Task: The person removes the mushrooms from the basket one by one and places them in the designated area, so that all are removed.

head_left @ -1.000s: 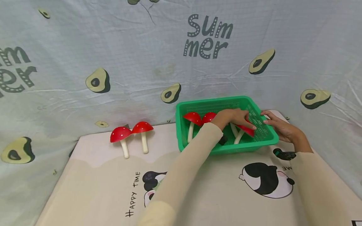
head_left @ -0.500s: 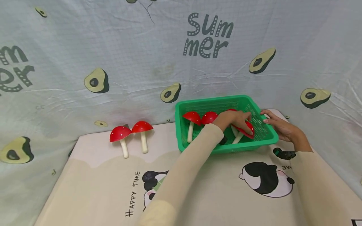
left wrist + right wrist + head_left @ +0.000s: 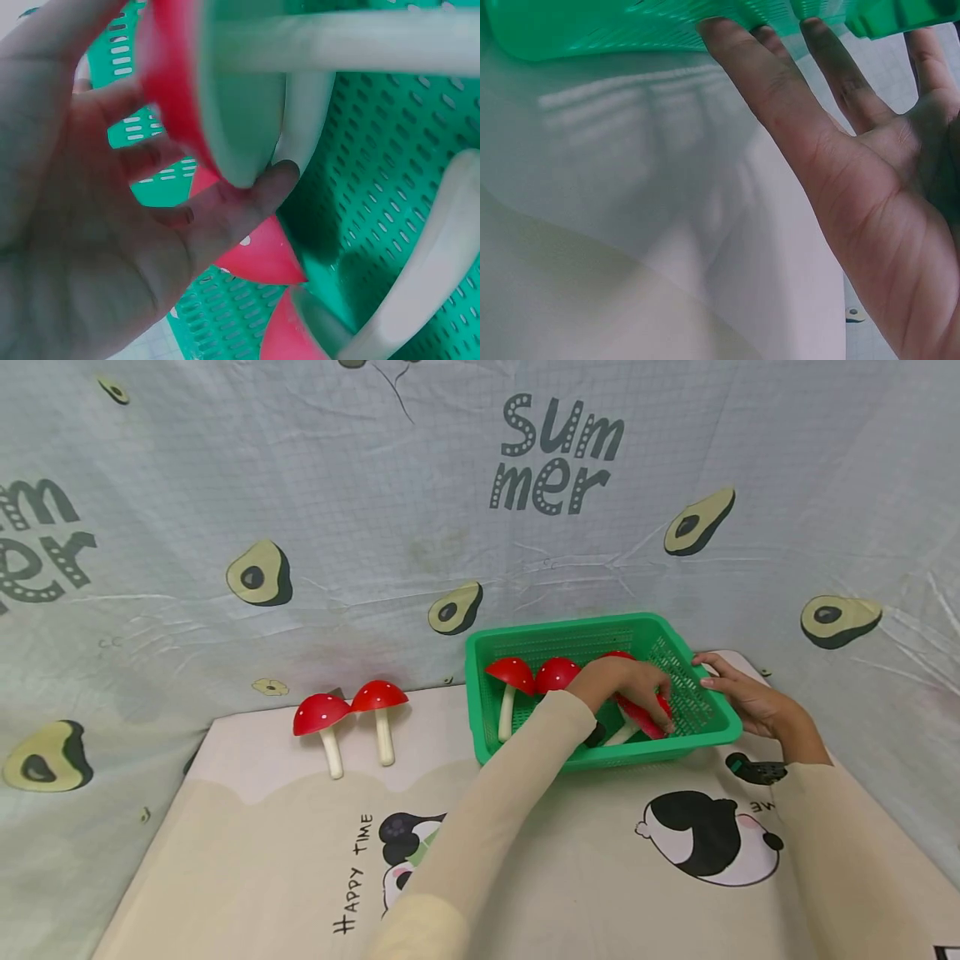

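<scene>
My left hand (image 3: 632,680) reaches into a green plastic basket (image 3: 474,693) and grips a toy mushroom (image 3: 643,718) by its red, white-dotted cap. In the left wrist view, fingers surround the cap of this mushroom (image 3: 176,82), its pale stem pointing right. Other red-capped mushrooms lie in the basket, including one at the left (image 3: 512,674) and another beside it (image 3: 557,675); one more is partly hidden behind the hand. My right hand (image 3: 750,702) touches the basket's right end. Its fingers (image 3: 761,82) look nearly straight against the basket wall in the right wrist view.
Two more toy mushrooms, one leftmost (image 3: 321,717) and one beside it (image 3: 379,697), lie on the table (image 3: 247,835) left of the basket. An avocado-print cloth (image 3: 360,527) hangs behind the table. Dark bands circle both wrists.
My left hand has shifted slightly toward me inside the basket, and the gripped mushroom's cap has tilted and moved down with it. The right hand stays at the basket's end.
</scene>
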